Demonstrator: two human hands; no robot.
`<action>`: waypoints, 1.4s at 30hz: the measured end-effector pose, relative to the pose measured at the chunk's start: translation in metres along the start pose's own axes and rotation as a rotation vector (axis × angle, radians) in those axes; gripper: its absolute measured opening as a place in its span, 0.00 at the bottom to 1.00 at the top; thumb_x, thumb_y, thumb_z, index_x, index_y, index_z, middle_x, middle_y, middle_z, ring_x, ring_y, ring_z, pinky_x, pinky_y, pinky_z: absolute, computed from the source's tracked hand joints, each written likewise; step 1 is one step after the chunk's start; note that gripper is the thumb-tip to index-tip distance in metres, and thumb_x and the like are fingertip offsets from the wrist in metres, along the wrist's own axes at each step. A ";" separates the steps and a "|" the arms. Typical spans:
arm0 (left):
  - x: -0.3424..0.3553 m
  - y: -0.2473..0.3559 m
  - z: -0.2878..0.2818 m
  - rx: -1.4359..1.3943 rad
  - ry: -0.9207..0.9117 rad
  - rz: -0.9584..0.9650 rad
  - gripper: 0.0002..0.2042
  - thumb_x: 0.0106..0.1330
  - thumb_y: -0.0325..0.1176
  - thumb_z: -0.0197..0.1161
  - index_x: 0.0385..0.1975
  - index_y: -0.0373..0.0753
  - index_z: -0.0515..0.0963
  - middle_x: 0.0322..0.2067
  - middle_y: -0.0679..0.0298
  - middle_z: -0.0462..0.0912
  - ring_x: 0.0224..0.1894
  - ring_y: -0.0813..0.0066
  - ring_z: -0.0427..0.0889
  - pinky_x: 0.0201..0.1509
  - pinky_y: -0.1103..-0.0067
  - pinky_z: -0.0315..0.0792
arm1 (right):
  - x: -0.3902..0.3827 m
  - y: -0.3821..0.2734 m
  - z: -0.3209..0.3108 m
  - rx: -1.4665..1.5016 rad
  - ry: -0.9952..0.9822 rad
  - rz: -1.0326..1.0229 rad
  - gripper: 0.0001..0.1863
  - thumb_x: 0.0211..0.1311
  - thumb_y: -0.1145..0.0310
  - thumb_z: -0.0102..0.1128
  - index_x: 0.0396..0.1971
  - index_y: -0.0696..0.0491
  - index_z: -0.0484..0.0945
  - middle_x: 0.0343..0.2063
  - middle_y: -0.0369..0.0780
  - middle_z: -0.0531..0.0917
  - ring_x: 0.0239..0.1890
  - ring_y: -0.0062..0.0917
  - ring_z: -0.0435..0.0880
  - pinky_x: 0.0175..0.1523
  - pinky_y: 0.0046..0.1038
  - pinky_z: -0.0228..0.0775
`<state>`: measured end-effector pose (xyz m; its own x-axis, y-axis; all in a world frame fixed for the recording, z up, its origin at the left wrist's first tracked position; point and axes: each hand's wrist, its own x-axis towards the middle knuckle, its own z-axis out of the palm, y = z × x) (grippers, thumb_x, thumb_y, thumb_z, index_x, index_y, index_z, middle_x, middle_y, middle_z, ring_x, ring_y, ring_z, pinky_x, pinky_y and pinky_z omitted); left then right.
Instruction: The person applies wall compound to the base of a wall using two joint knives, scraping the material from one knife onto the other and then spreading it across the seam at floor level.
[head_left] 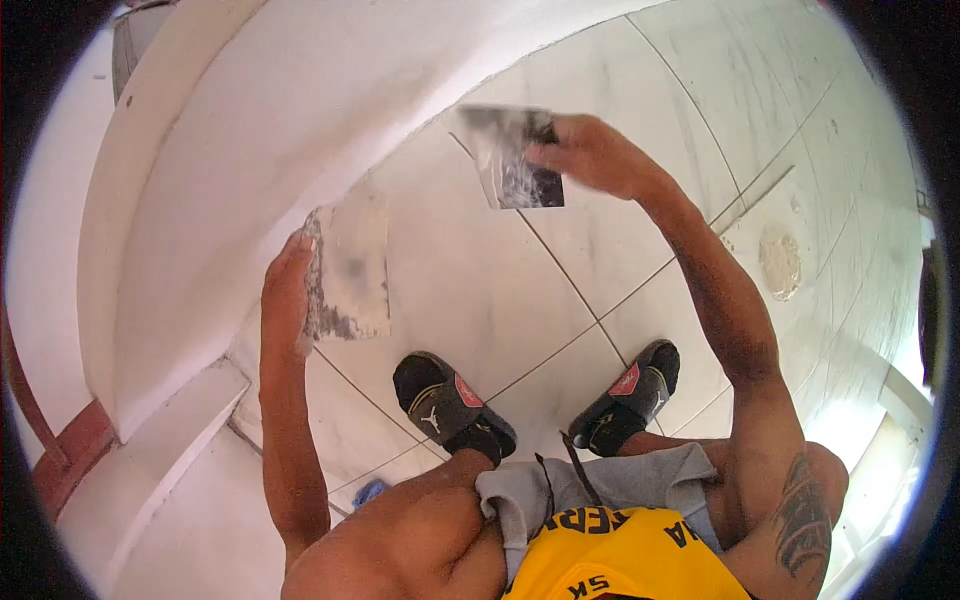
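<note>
My left hand (287, 280) is closed on the edge of a flat rectangular plastering blade (352, 270), smeared with white putty and grey patches, beside the foot of the white curved wall. Farther off and to the right, my right hand (590, 155) grips a second flat blade, a wide putty spreader (510, 150) with a shiny metal face and a dark edge. Motion blurs this hand and its spreader a little. The spreader's far left corner comes close to where the wall (270, 100) meets the floor; whether it touches, I cannot tell.
Pale marble-look tiles (480, 290) cover the floor. A dried putty-coloured patch (780, 262) lies on the right. My feet in dark slides (440, 400) stand below the blades. At the lower left are a white ledge (160, 430) and a small blue thing (370, 492).
</note>
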<state>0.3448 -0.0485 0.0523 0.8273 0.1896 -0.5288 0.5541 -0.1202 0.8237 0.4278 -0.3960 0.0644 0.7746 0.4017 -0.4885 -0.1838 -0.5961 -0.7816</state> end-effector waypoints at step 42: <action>-0.042 -0.014 -0.002 -0.070 0.103 -0.176 0.24 0.67 0.39 0.52 0.58 0.30 0.68 0.52 0.57 0.76 0.51 0.72 0.76 0.56 0.79 0.68 | 0.136 0.049 -0.003 0.569 0.231 -0.397 0.21 0.70 0.72 0.38 0.52 0.76 0.59 0.51 0.58 0.68 0.54 0.47 0.72 0.62 0.42 0.71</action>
<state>0.3022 -0.0528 0.0639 0.7025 0.3010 -0.6448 0.6784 -0.0094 0.7347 0.5260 -0.3724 -0.0387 0.9445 0.3181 -0.0817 -0.1002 0.0422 -0.9941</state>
